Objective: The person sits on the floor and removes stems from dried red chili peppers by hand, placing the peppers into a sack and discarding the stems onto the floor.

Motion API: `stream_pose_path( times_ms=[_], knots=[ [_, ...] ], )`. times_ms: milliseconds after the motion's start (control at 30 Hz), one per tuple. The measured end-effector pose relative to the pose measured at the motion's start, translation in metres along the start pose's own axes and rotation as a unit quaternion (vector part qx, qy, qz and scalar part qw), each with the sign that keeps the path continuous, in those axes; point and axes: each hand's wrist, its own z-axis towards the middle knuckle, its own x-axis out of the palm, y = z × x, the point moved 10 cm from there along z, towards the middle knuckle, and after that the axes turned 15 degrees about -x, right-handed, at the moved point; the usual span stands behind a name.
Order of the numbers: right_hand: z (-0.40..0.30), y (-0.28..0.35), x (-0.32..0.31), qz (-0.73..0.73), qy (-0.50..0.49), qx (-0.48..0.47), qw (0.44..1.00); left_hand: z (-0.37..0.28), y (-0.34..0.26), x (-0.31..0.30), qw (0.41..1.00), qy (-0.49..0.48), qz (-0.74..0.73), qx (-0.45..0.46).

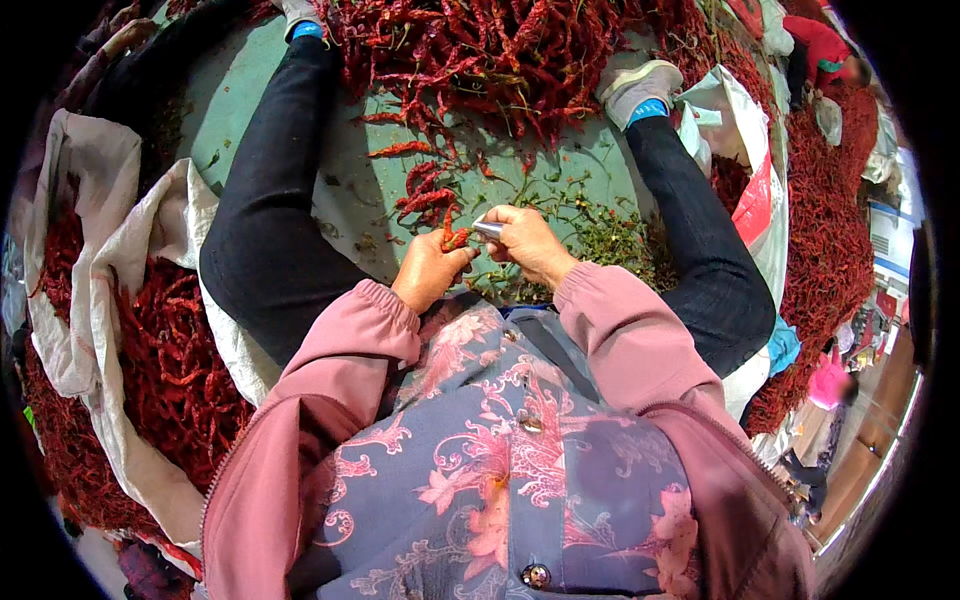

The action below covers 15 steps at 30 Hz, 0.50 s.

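Pinched between the thumb and fingers of my left hand (429, 268) is a dried red chili pepper (453, 235), its tip pointing up. My right hand (531, 241) is close beside it, with a small shiny metal piece (489, 229) at the fingers. Whether that metal is a finger cap or a small tool I cannot tell. Several loose red chilies (426, 199) lie on the green mat (244, 97) just beyond my left hand. Green and brown chili stems (619, 244) are heaped to the right of my right hand.
A large heap of dried red chilies (487, 52) lies between my feet. White woven sacks with chilies stand at my left (169, 495) and right (759, 142). More chilies (829, 247) spread along the right side. Other people (821, 45) are at the right edge.
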Motion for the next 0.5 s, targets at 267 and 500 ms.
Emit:
stream_pose_path(
  times_ms=[267,500],
  knots=[
    [0.009,0.024,-0.004,-0.213,0.018,-0.138,0.967,-0.003,-0.005,0.000,0.998,0.004,-0.059,0.028],
    [-0.007,0.063,0.041,-0.641,0.025,-0.341,0.687,0.016,0.005,-0.002,0.998,-0.030,0.042,0.036]
  ],
)
